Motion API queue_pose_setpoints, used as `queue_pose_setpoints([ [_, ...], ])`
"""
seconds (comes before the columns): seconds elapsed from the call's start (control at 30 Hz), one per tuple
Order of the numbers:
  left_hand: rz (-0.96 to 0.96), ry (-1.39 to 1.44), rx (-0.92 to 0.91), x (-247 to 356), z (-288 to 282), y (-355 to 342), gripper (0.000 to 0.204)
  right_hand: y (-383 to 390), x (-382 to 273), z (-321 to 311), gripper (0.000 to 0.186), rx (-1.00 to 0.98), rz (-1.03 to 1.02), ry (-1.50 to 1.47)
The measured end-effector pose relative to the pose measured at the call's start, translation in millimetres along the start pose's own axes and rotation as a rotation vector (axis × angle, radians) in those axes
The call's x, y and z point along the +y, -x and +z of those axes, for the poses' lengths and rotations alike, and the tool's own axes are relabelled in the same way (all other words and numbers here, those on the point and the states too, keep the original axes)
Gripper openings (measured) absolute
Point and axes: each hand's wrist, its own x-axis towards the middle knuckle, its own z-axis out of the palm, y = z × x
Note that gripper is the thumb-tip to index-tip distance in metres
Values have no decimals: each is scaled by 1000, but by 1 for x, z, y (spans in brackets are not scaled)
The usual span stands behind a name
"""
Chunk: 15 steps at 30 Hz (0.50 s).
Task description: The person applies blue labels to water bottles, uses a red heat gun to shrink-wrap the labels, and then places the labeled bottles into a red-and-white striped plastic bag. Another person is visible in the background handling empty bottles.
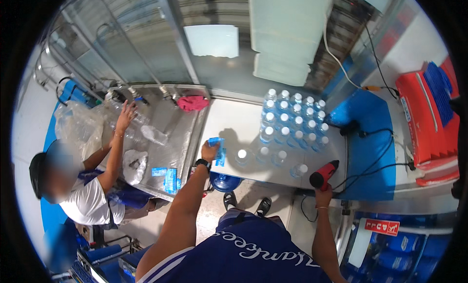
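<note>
- My left hand (209, 150) is in the middle of the frame, and its fingers are closed around a small bunch of blue labels (217, 147). It holds them above the white table (234, 119), just beside a single bottle (242, 156).
- My right hand (322, 195) is at the lower right of the table. It is wrapped tight around the grip of a red heat gun (325, 173), and the nozzle points up and to the left, toward the loose bottles.
- The black cable (375, 168) of the gun goes off to the right, over the blue surface.
- Near the top of the table stands a packed block of bottles (292, 118) with white caps, in close rows. I judge this part is finished, though I cannot see if each one has its band.
- In front of the block there are a few loose bottles, apart from each other. I think these are the ones left to do, so the work looks more than half done.
- More labels (165, 175) lie on the steel tray (195, 132) at the left, and a pink rag (192, 103) lies at its top end.
- A co-worker at the left of the frame reaches one hand (126, 113) up to clear empty bottles in the tray.
</note>
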Motion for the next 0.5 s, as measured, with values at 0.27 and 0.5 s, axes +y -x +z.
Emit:
queue_pose_setpoints([
  [0.27, 85, -819, 33, 30, -7, -37, 71, 108, -39, -51, 27, -158, 375, -649],
  [0.5, 305, -677, 191, 84, 20, -10, 63, 151, -116, -124, 45, -295, 504, -997],
])
